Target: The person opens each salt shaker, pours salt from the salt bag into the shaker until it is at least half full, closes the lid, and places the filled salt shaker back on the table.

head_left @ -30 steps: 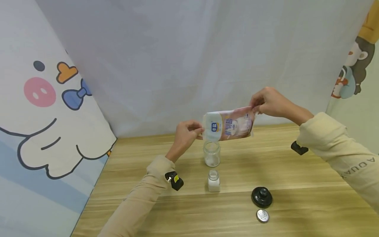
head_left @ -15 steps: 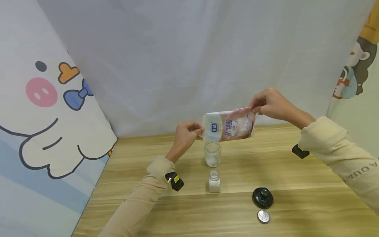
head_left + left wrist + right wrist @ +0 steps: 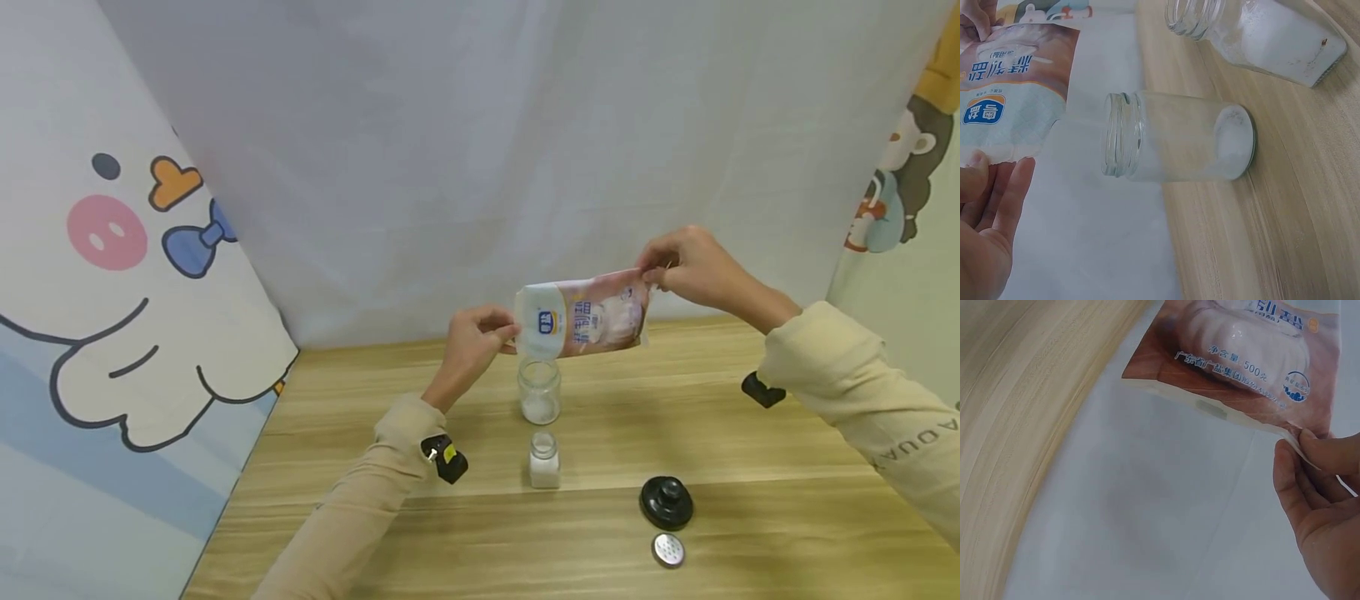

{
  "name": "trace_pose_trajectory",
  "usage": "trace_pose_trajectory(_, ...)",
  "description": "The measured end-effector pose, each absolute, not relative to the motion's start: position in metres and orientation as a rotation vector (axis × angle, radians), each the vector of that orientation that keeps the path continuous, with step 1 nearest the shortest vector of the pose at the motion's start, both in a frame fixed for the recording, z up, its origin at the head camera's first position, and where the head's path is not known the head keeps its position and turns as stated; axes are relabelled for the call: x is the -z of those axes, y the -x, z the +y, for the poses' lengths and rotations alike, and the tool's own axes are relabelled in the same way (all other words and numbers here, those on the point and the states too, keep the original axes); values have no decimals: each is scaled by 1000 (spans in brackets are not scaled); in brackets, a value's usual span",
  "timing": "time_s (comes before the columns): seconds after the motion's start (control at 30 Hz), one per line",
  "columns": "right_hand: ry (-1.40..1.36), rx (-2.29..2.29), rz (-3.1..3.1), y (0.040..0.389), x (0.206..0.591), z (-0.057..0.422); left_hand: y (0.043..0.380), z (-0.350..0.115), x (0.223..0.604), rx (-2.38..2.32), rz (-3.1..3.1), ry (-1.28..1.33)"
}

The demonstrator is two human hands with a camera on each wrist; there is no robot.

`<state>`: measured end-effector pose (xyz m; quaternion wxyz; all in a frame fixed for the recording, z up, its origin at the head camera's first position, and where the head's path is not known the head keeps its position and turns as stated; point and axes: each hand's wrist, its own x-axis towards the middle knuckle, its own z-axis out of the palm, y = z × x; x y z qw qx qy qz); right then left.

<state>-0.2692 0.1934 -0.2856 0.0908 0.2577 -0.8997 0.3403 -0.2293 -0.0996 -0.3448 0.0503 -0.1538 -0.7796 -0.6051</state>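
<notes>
A pink and pale-blue salt bag [image 3: 581, 317] is held sideways over the table, its pale end lower and close above the mouth of a round glass jar [image 3: 539, 392]. My left hand [image 3: 472, 346] pinches the bag's pale end. My right hand [image 3: 693, 267] pinches a corner of the brown-pink end, higher up. White salt [image 3: 1235, 142] lies at the bottom of the round jar. In the left wrist view a faint pale streak runs from the bag's corner towards the jar's mouth. In front stands a smaller square glass jar [image 3: 544, 467], uncapped and largely filled with white salt.
A black lid with a knob [image 3: 667, 502] lies on the wooden table [image 3: 450, 533] at the right front. Close before it is a round silver shaker cap [image 3: 667, 550] with holes. A white cloth backdrop [image 3: 450, 167] hangs behind the table.
Both hands keep their pinch on the bag, which stays over the round jar. The whole head view has shifted very slightly.
</notes>
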Motion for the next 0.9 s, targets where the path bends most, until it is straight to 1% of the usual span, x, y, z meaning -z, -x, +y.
trace_pose_trajectory(0.57,-728,-1047,-2597,267,289,194,230,-97,346,1844,-2366,435)
trace_pose_trajectory(0.8,-722,-1034,-2594,267,290,193,251,-101,370,1876,-2340,434)
trace_pose_trajectory(0.9,-717,-1036,-2597,266,290,193,253,-102,372,1885,-2328,436)
